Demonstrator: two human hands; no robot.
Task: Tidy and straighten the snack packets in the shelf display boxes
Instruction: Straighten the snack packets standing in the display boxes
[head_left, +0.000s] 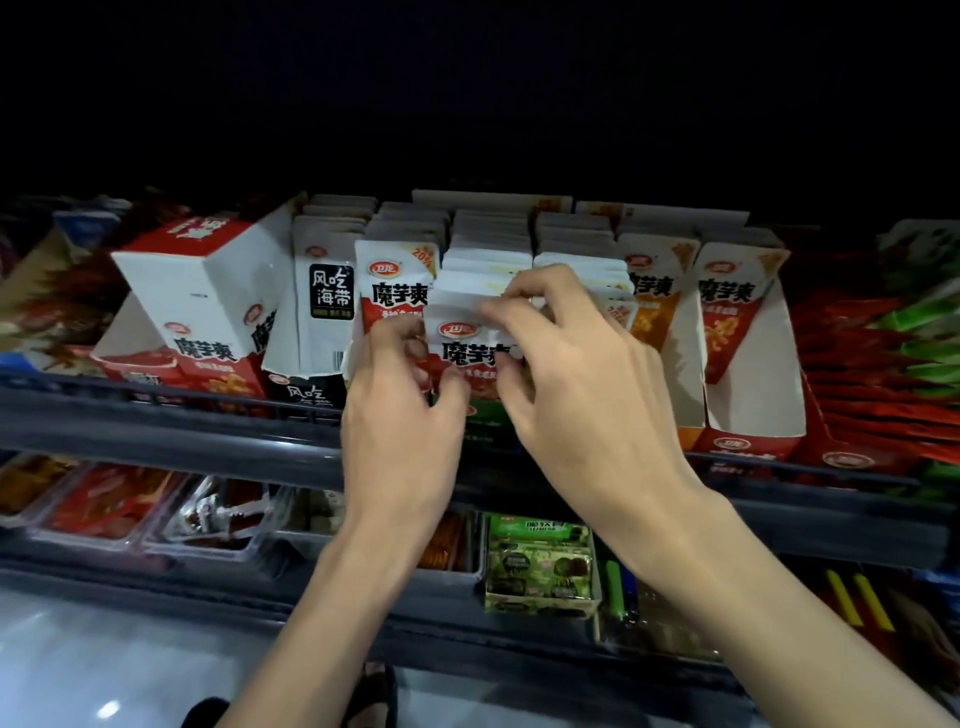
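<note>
Nearest, on the lower shelf, clear plastic trays (119, 540) of red snacks stand beside a small green printed carton (540, 564). Above them runs the dark front rail (182, 426) of the upper shelf, and both forearms reach up over it.

The left hand (405, 415) and the right hand (587, 395) are close together, almost touching, both on one white-and-red snack packet (470, 345). This packet stands upright at the front of its row, in the middle of the upper shelf. The left hand's fingers (410, 338) are curled against the packet's left edge. The right hand arches over it, its bent fingertips (493, 312) on the top edge and its thumb at the right side, so the packet is pinched between the two hands.

Behind it, rows of white packet tops (488, 244) run back in tight files. Just left stands a like packet, then a white packet with a black label (332, 291). Further left, a white-and-red cardboard display box (208, 291) lies tipped at an angle. To the right stand upright open boxes with orange print (660, 317).
</note>
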